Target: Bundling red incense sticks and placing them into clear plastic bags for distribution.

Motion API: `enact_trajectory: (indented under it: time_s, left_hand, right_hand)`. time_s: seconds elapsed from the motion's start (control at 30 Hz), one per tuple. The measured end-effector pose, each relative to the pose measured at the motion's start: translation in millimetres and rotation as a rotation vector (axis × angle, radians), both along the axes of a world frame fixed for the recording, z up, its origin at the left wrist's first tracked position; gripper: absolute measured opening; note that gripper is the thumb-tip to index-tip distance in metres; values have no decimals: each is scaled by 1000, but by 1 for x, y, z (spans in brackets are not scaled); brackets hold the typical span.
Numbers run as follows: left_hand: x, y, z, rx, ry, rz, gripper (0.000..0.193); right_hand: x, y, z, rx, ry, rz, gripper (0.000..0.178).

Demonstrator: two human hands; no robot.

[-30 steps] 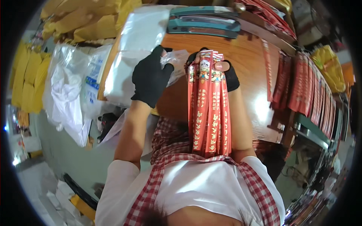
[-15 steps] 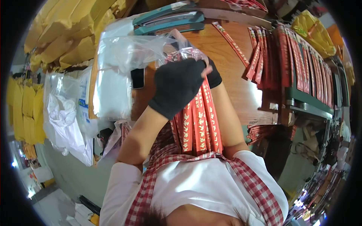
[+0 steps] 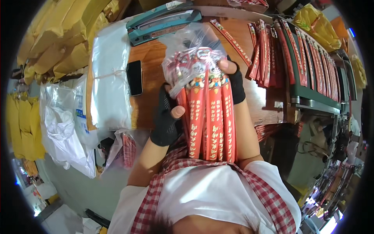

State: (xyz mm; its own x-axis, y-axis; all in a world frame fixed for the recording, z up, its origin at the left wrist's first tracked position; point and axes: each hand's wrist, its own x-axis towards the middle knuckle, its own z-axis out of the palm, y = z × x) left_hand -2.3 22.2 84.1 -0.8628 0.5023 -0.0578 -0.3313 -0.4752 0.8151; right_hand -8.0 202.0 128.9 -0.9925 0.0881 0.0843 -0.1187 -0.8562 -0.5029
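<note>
A bundle of long, slim red packets (image 3: 212, 124) stands between my hands, its lower ends close to my checked apron (image 3: 156, 191). A crinkled clear plastic bag (image 3: 177, 72) is pulled over the patterned top ends. My left hand (image 3: 166, 117), in a black fingerless glove, wraps the bundle's left side with the thumb in front. My right hand (image 3: 235, 80), gloved the same way, grips the upper right side, its thumb over the bag's edge. Most fingers of both hands are hidden behind the bundle.
A stack of clear bags (image 3: 111, 85) lies left on the wooden table (image 3: 150, 52), beside a black phone (image 3: 134, 78). Long teal tools (image 3: 165, 25) lie at the back. More red packets (image 3: 263, 54) lie right, with others standing in a green rack (image 3: 311, 93). Yellow sacks (image 3: 58, 31) fill the far left.
My left hand has left the top of the bundle and moved down to its left side. My right hand has come round to the right side. The bag now covers the packets' tops.
</note>
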Motion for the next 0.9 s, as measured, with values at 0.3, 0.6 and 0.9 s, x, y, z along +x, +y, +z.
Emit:
enact_trajectory:
  time_s: [0.3, 0.6, 0.9]
  left_hand:
    - [-8, -9, -108, 20, -44, 3, 77]
    - [-42, -7, -90, -194, 56, 109, 61]
    - [-77, -3, -71, -904, 959, 258, 34]
  right_hand:
    - [16, -24, -68, -76, -255, 261, 77]
    - [-44, -29, -182, 411, -63, 74, 68]
    - [-6, -41, -146, 430, -342, -97, 72]
